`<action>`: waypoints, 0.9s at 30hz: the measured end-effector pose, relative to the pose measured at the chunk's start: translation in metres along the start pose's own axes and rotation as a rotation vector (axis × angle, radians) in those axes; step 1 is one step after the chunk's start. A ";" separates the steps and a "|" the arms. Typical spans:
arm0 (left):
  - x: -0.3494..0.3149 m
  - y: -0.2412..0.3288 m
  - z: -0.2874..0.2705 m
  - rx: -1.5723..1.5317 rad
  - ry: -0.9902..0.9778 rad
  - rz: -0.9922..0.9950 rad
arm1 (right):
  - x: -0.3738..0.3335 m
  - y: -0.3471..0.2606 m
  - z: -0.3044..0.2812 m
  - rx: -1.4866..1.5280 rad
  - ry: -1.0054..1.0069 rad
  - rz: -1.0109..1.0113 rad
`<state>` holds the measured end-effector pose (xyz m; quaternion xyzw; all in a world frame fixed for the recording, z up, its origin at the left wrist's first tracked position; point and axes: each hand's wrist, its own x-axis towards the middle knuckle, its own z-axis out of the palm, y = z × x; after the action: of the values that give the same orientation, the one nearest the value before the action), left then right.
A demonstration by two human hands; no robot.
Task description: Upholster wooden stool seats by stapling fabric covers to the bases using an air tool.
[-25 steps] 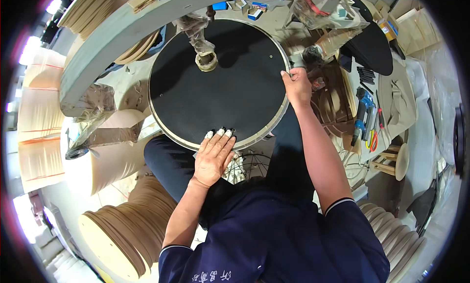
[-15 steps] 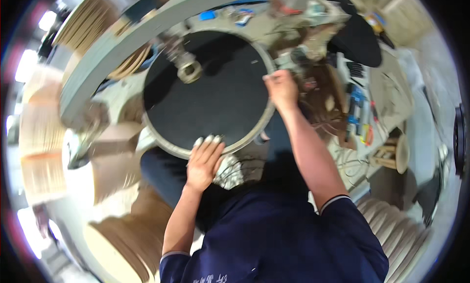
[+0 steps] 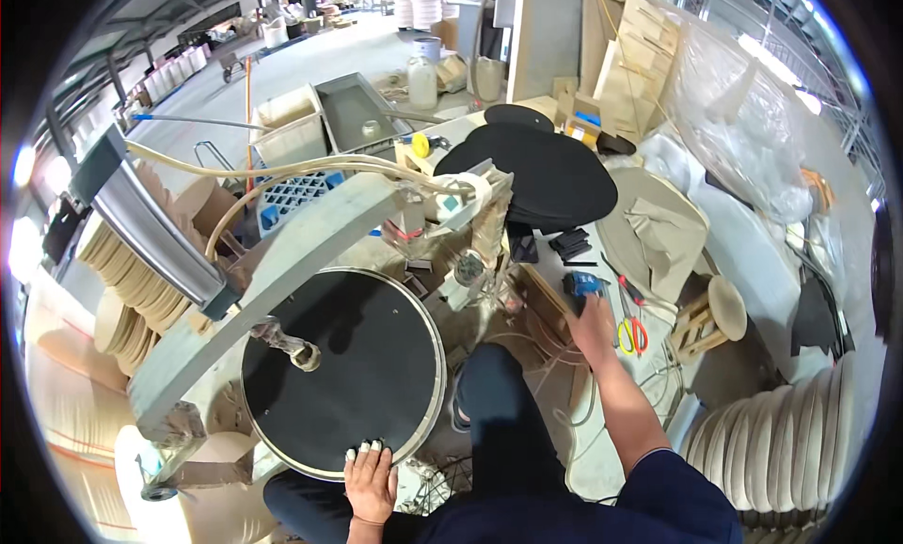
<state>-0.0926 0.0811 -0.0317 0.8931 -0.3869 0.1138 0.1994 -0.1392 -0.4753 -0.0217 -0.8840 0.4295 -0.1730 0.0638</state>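
A round disc [image 3: 367, 356] with a black fabric top and a pale rim lies in front of me at the lower left. My left hand [image 3: 370, 480] rests flat on its near edge, with pale coverings on the fingertips. On the bench to the right, my right hand [image 3: 591, 326] is closed at a blue and black hand tool [image 3: 585, 284]; its fingers are partly hidden. A metal rod end wrapped in plastic [image 3: 303, 356] stands over the disc. Beside the right hand lie yellow-and-red-handled scissors [image 3: 632, 335] and a red-handled tool [image 3: 630, 290].
A curved grey machine arm [image 3: 273, 281] with a metal cylinder [image 3: 165, 224] arches over the disc's left side. Black fabric rounds [image 3: 536, 173] are piled at the bench's far end. A wooden spool [image 3: 715, 314] stands at right, near stacked ribbed rounds [image 3: 781, 441].
My right hand has left the disc's right rim and reached the blue tool on the bench. The left hand stays on the near edge. The view has tilted up and right.
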 end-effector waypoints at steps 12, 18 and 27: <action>0.007 0.014 0.005 0.012 0.048 -0.054 | 0.035 0.030 0.021 -0.023 -0.308 0.065; 0.003 0.023 0.009 0.006 0.061 -0.066 | 0.069 0.061 0.000 0.163 -0.344 0.247; 0.025 0.026 0.006 -0.008 0.074 -0.084 | -0.027 -0.057 -0.129 0.931 -0.611 0.061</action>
<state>-0.0951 0.0460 -0.0217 0.9028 -0.3421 0.1368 0.2217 -0.1591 -0.4141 0.1071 -0.7596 0.2950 -0.0783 0.5744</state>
